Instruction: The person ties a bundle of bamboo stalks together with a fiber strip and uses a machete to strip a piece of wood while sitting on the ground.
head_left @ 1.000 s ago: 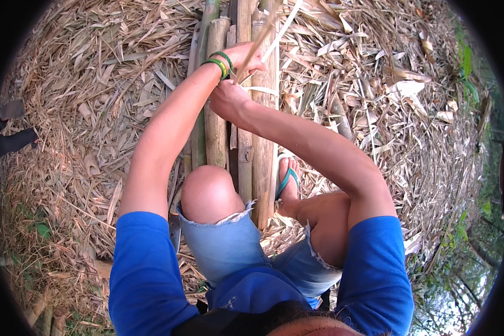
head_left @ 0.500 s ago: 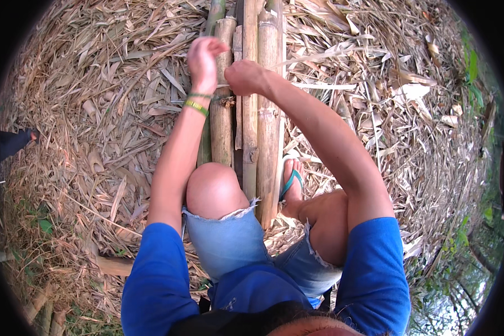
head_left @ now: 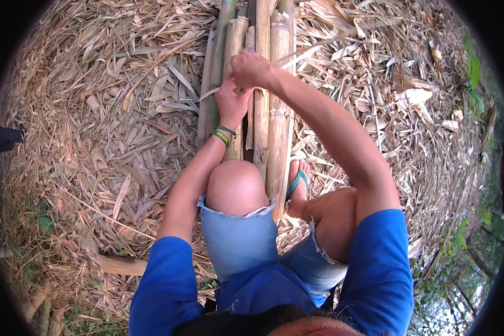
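Several bamboo poles point(head_left: 278, 143) lie lengthwise side by side in front of me, one of them green point(head_left: 223, 42). A thin pale strip point(head_left: 209, 94) crosses the poles from the left and runs in under my hands. My left hand point(head_left: 232, 102), with green and yellow bands at the wrist, is closed at the strip with its fingers partly hidden. Just beyond and touching it, my right hand point(head_left: 252, 70) is a fist around the strip. A pale length point(head_left: 303, 56) sticks out to the right beyond the right hand.
Dry bamboo leaves point(head_left: 112, 112) cover the ground on both sides. My knee point(head_left: 236, 187) is over the near end of the poles, and my sandaled foot point(head_left: 298, 182) stands beside them. Another person's dark-clad leg or foot point(head_left: 4, 140) shows at the far left.
My left hand has come down and right from beyond the poles' left side to meet the right hand. The right hand has shifted slightly up. The view has moved a little left.
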A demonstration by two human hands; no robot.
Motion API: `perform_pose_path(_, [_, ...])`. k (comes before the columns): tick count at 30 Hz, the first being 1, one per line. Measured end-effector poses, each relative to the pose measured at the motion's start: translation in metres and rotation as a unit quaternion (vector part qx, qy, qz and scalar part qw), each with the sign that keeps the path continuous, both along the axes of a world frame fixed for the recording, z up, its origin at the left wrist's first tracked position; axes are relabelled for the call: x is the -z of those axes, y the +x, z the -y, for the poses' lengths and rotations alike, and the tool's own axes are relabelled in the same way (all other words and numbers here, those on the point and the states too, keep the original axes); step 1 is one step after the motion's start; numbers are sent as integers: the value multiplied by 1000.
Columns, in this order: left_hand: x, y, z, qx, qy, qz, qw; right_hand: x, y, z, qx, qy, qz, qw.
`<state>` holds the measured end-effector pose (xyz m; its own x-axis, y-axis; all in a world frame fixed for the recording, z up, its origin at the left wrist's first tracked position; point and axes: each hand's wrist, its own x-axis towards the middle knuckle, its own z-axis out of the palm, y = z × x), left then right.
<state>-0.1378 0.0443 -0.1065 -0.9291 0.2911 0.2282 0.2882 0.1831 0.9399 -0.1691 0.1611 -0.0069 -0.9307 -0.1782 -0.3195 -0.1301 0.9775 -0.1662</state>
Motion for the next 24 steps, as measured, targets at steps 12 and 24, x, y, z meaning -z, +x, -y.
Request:
perform_pose_path(12, [-5, 2, 8, -6, -21, 11, 1000, 13, 65, -90, -114, 149, -137, 973])
perform_pose_path(24, [8, 1, 6, -27, 16, 19, 999, 25, 67, -93, -140, 159, -105, 972])
